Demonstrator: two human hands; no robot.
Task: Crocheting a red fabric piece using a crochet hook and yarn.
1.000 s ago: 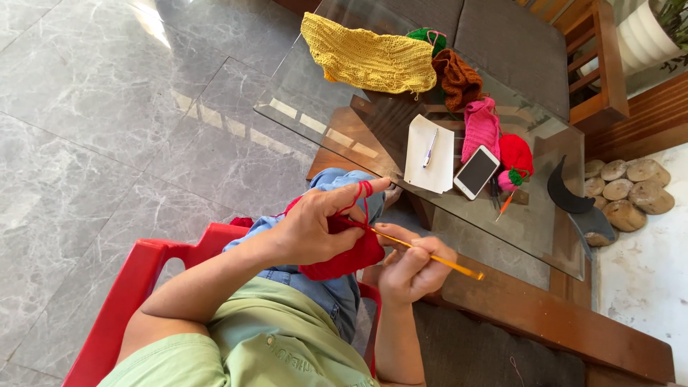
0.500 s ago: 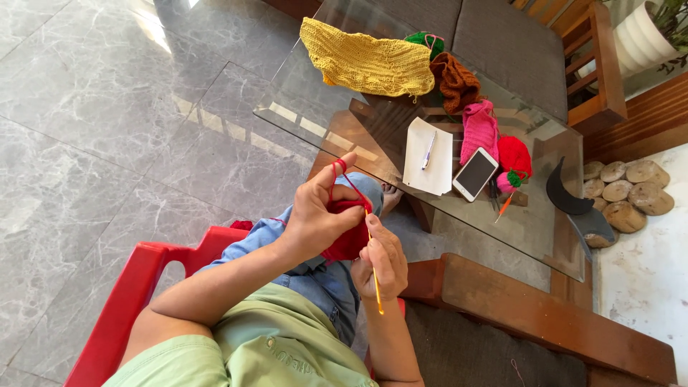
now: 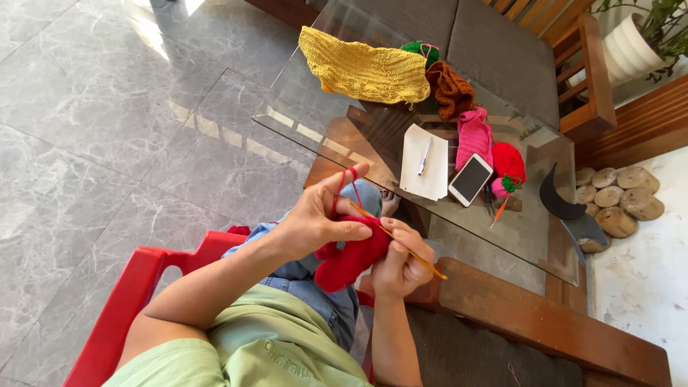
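The red crochet piece (image 3: 351, 259) is being gripped by the left hand (image 3: 315, 222); beside it, the orange hook (image 3: 401, 244) is being pinched by the right hand (image 3: 401, 261); yarn tension should be kept even.

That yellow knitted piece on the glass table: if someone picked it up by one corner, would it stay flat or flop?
The yellow knitted piece would probably flop: it lies rumpled, with one edge hanging past the glass table rim. It looks light for its size, being open yarn work. It seems unlikely to slide far if pushed, more likely to bunch up.
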